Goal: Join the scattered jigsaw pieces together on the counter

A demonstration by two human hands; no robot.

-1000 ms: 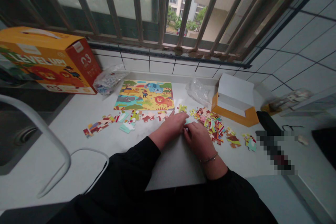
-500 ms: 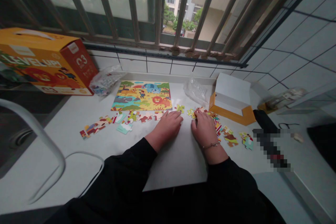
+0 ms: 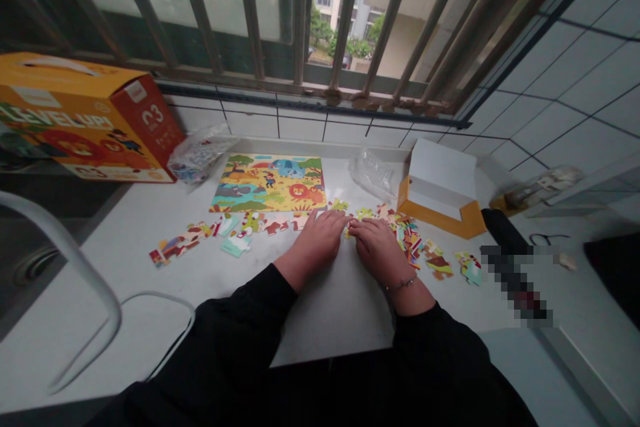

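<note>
A jigsaw of jungle animals [image 3: 269, 183] lies assembled on the white counter, just beyond my hands. My left hand [image 3: 317, 243] and my right hand [image 3: 375, 247] rest on a grey sheet [image 3: 330, 307] with their fingertips meeting. A small yellow-green jigsaw piece [image 3: 349, 232] shows at the fingertips, and I cannot tell whether either hand grips it. Loose pieces [image 3: 235, 237] run in a row to the left of my hands. A heap of coloured pieces [image 3: 407, 240] lies against my right hand.
An orange puzzle box [image 3: 85, 117] stands at the back left, beside a plastic bag [image 3: 197, 153]. A clear bag [image 3: 375, 175] and an open white-and-orange box [image 3: 440, 187] sit at the back right. A pixelated object [image 3: 510, 277] lies right of the pieces. Window bars [image 3: 300, 13] run behind.
My hands were apart half a second ago. My right hand has moved left, and the fingertips of both hands now meet over the small piece.
</note>
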